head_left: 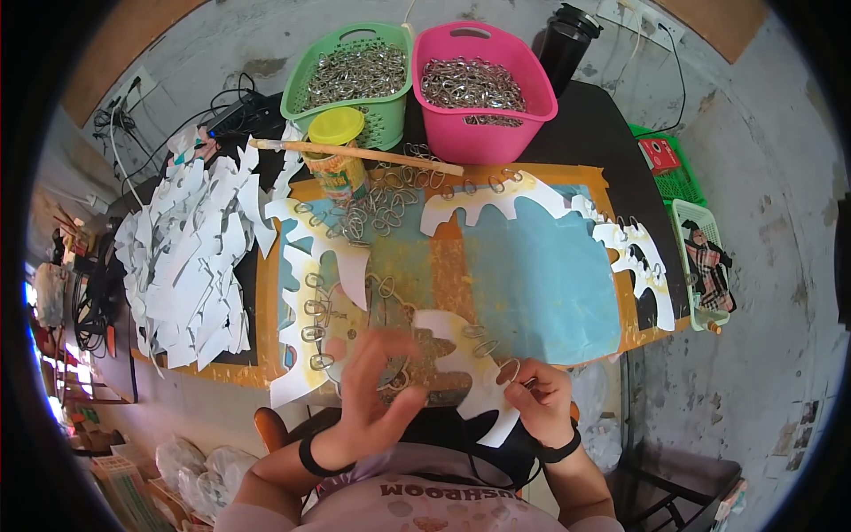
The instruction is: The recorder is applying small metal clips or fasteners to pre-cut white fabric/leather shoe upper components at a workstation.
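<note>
At lower centre, a white toothed piece (479,377) slants down rightward between the empty, spread left hand (377,386) and nearer right hand (542,401), whose grip is unclear.

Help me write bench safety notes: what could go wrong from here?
The near strip by the right hand reaches past the near edge of the table, so it might slip off. The white pile is loosely heaped; a bump could send pieces sliding. The stick juts past the jar on both sides and might get knocked.
</note>
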A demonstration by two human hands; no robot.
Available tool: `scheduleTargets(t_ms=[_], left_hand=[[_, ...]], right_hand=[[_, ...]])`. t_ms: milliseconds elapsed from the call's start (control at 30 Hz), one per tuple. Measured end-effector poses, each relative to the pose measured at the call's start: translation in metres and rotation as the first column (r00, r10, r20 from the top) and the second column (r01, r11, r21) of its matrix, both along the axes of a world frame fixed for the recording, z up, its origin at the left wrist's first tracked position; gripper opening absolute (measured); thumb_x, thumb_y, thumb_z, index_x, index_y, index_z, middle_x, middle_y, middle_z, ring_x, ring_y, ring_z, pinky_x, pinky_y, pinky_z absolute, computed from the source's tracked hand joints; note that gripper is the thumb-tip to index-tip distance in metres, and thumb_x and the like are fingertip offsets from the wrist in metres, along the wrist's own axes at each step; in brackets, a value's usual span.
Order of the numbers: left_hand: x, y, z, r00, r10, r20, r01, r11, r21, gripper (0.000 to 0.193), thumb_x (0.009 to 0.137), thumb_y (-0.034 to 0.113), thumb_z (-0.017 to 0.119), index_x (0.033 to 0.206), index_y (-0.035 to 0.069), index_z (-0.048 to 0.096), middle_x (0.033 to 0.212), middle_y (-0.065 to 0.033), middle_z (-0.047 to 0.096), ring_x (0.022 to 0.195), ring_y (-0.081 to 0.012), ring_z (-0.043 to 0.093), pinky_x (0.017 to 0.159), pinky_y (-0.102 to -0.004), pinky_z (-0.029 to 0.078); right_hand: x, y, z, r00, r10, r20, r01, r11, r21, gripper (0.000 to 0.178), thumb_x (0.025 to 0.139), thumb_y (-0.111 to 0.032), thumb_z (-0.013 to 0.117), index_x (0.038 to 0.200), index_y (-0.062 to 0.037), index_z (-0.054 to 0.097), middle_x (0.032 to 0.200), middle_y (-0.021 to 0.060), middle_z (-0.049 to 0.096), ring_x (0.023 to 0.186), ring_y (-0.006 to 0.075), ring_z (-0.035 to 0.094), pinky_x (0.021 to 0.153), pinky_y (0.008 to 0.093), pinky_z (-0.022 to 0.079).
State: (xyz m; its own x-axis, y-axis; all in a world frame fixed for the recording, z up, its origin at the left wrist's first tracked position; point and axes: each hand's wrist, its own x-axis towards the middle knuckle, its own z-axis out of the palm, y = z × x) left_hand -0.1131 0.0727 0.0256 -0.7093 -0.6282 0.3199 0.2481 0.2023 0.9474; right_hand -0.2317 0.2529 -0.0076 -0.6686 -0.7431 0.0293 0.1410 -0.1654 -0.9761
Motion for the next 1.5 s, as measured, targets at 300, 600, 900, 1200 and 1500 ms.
scheduleTargets(t_ms=[300, 600, 900, 1200, 1500], left_hand=[[0.002, 0.021, -0.022, 0.807, -0.474, 0.352, 0.353, 0.866, 0.355, 0.040, 0.094, 0.021, 0.064, 0.065, -0.001, 0.048, 0.055, -0.0040, 0.039, 0.054, -0.0098, 0.036, 0.046, -0.0310, 0.030], [0.004, 0.022, -0.026, 0.758, -0.648, -0.069, 0.616, 0.677, 0.403, 0.023, 0.097, 0.016, 0.060, 0.081, -0.001, 0.063, 0.068, 0.0004, 0.055, 0.064, -0.0045, 0.046, 0.056, -0.0214, 0.037], [0.017, 0.018, -0.049, 0.697, -0.693, 0.183, 0.553, 0.683, 0.478, 0.020, 0.099, 0.013, 0.052, 0.092, -0.001, 0.065, 0.084, -0.0070, 0.064, 0.073, -0.0138, 0.058, 0.065, -0.0303, 0.046], [-0.005, 0.011, -0.045, 0.877, -0.446, 0.179, 0.227, 0.714, 0.662, 0.021, 0.094, 0.012, 0.063, 0.106, -0.005, 0.061, 0.097, -0.0072, 0.064, 0.085, -0.0079, 0.060, 0.068, -0.0223, 0.047], [-0.006, 0.019, -0.036, 0.892, -0.324, 0.315, 0.117, 0.838, 0.533, 0.014, 0.087, 0.000, 0.067, 0.100, -0.005, 0.062, 0.088, -0.0072, 0.069, 0.073, -0.0085, 0.063, 0.065, -0.0217, 0.051]], right_hand=[[0.012, -0.011, 0.017, 0.968, 0.032, -0.251, 0.000, 0.992, 0.130, 0.008, 0.084, 0.000, 0.066, 0.082, -0.0007, 0.058, 0.076, 0.0057, 0.060, 0.067, 0.0129, 0.055, 0.060, 0.0247, 0.041], [0.009, -0.003, 0.016, 0.979, 0.200, 0.045, -0.204, 0.967, 0.153, 0.022, 0.098, -0.016, 0.053, 0.084, -0.0001, 0.061, 0.071, 0.0016, 0.057, 0.066, 0.0074, 0.050, 0.058, 0.0235, 0.038], [0.003, -0.010, 0.008, 0.951, 0.191, 0.244, -0.228, 0.965, 0.132, 0.028, 0.100, -0.020, 0.050, 0.081, -0.0006, 0.059, 0.069, -0.0025, 0.054, 0.064, 0.0055, 0.046, 0.058, 0.0235, 0.037], [-0.008, -0.007, 0.021, 0.919, 0.204, -0.337, -0.127, 0.963, 0.237, 0.008, 0.089, -0.006, 0.061, 0.090, 0.0014, 0.057, 0.078, 0.0054, 0.062, 0.069, 0.0141, 0.057, 0.065, 0.0271, 0.046], [0.010, -0.015, 0.006, 0.984, 0.008, -0.176, 0.022, 0.985, 0.168, 0.052, 0.085, 0.010, 0.059, 0.130, -0.0034, 0.034, 0.102, 0.0115, 0.063, 0.091, 0.0144, 0.062, 0.081, 0.0267, 0.048]])
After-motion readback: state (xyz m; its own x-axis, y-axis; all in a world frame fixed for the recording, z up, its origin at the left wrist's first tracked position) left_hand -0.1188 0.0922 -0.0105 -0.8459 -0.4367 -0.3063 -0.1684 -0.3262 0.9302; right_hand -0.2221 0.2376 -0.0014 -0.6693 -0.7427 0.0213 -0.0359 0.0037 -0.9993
